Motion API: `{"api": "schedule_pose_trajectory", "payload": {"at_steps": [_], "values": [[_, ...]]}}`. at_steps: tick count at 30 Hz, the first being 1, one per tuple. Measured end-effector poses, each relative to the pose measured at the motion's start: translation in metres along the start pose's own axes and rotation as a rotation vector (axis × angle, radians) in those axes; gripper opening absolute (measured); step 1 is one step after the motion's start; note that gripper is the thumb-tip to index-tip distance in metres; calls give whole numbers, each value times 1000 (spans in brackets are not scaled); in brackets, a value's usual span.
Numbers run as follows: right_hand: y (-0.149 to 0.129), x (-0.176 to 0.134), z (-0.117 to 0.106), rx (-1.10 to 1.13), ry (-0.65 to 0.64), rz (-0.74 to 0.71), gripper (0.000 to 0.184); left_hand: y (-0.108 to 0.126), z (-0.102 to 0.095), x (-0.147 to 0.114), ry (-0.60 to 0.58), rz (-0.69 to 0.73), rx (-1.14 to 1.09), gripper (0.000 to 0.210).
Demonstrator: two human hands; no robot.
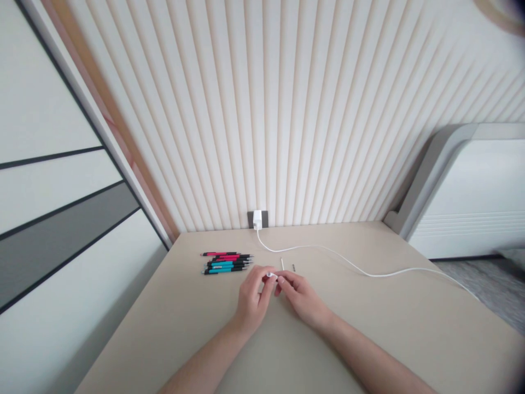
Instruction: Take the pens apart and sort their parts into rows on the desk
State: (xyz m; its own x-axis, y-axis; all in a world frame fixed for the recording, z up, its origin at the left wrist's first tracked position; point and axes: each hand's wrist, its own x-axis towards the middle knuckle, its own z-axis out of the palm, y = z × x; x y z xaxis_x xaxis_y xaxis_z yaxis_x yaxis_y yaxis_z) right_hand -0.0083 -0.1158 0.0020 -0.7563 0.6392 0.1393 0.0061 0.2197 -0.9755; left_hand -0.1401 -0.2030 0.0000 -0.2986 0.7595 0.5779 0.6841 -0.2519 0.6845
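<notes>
My left hand (pixel 253 300) has its thumb and forefinger closed on a small white piece (pixel 272 274) with a greyish round end. Close beside it, my right hand (pixel 304 300) pinches at the right end of the same piece; its fingertips partly cover what is there, and a dark bit shows between the hands. Just beyond the fingers lie a thin white stick (pixel 282 264) and a tiny dark, spring-like part (pixel 294 267). To the left, several pens (pixel 225 263) with pink or blue barrels and black ends rest in a loose pile.
A white charger (pixel 257 219) sits in a dark wall socket at the back edge of the beige table (pixel 197 339). Its white cable (pixel 369 273) runs across the table and off the right side. A ribbed wall (pixel 262 120) stands behind; a white headboard (pixel 471 186) is at right.
</notes>
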Motion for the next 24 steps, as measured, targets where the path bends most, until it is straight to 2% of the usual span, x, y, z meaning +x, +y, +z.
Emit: {"api": "schedule_pose_trajectory", "payload": {"at_steps": [5, 7, 10, 13, 16, 24], "values": [[8, 4, -15, -2, 167, 76, 39, -9, 3, 3, -21, -228, -182, 26], [8, 5, -20, 69, 232, 83, 39, -11, 4, 4, -85, -287, -263, 30], [5, 3, -25, 187, 297, 91, 42, -10, 4, 6, -246, -333, -291, 34], [4, 2, -27, 197, 297, 73, 43, -6, 3, 8, -367, -351, -260, 36], [5, 2, -26, 139, 264, 62, 43, -4, 3, 8, -423, -367, -259, 38], [9, 2, -25, 88, 260, 64, 46, -6, 5, 8, -434, -417, -311, 42]]}}
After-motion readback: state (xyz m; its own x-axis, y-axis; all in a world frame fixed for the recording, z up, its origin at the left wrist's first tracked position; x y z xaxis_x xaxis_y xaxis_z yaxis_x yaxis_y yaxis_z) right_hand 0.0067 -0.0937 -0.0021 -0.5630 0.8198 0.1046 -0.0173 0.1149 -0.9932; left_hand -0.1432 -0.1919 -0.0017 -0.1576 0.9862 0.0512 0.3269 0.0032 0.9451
